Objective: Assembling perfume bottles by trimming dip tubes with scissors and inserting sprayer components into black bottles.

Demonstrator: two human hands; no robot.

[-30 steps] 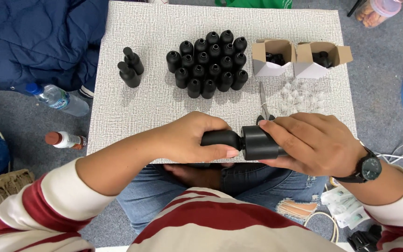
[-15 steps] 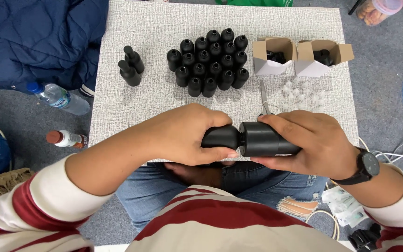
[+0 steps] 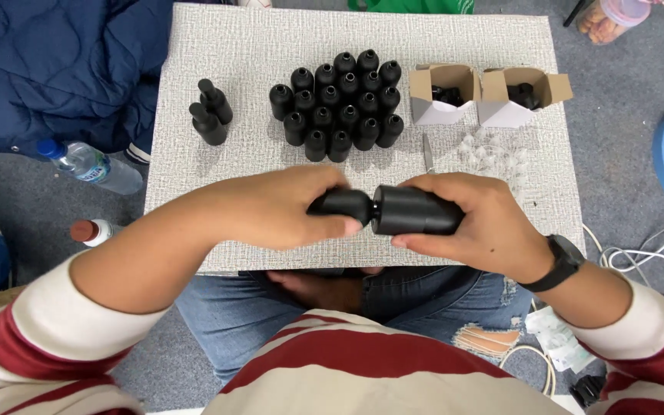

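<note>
Over the near edge of the desk [image 3: 194,230], the person's got both hands wrapped around a black two-part item held sideways. Left hand [image 3: 270,207] has its fingers clamped on the rounded black bottle [image 3: 340,204], and right hand [image 3: 478,223] has its fingers clamped on the wider black cylinder [image 3: 413,211]; the two pieces meet end to end right between the hands, just above the desk surface.

Everything else sits farther back from the hands. Straight behind them is a tight cluster of black bottles [image 3: 340,104], standing upright. Off to the left of that cluster are two more black bottles with longer necks [image 3: 210,114], standing close together. To the right of the cluster are two small open cardboard boxes [image 3: 486,96] side by side with dark stuff inside, can't tell exactly what. Between the boxes and the right hand there's a scatter of small clear caps [image 3: 493,154] and a slim metal tool [image 3: 427,154] lying flat.

Right wrist has a black watch [image 3: 562,257]. Left of the desk, on the floor, lie a blue jacket [image 3: 55,69] and a clear water bottle [image 3: 90,165].
</note>
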